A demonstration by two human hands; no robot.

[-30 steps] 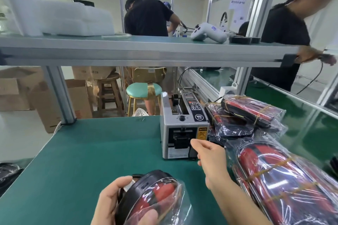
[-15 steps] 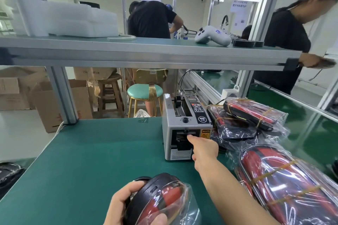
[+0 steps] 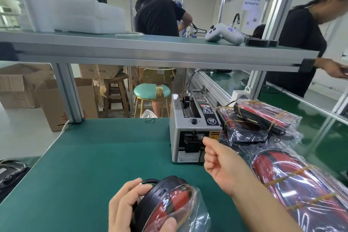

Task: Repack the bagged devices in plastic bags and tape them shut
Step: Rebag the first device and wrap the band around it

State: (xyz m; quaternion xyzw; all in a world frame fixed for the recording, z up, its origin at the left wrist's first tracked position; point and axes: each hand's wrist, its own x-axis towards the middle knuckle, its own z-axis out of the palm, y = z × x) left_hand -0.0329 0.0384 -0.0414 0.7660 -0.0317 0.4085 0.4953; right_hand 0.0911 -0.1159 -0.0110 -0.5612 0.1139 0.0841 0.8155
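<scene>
At the packing bench: left hand gripping a round black-and-red device in its clear plastic bag, held low over the green mat at the near edge. Right hand at the mouth of the grey tape dispenser, fingertips pinched together just at the outlet slot; whether a strip of clear tape sits between them, impossible to tell. Finished bundles bound with rubber bands piled to the right of the machine.

For a clean seal, probably best to draw the strip straight out by one end, keep it off the mat and off itself, fold the bag's loose mouth flat against the casing with the left thumb, then press the tape down across the fold, from its middle toward both ends.
</scene>
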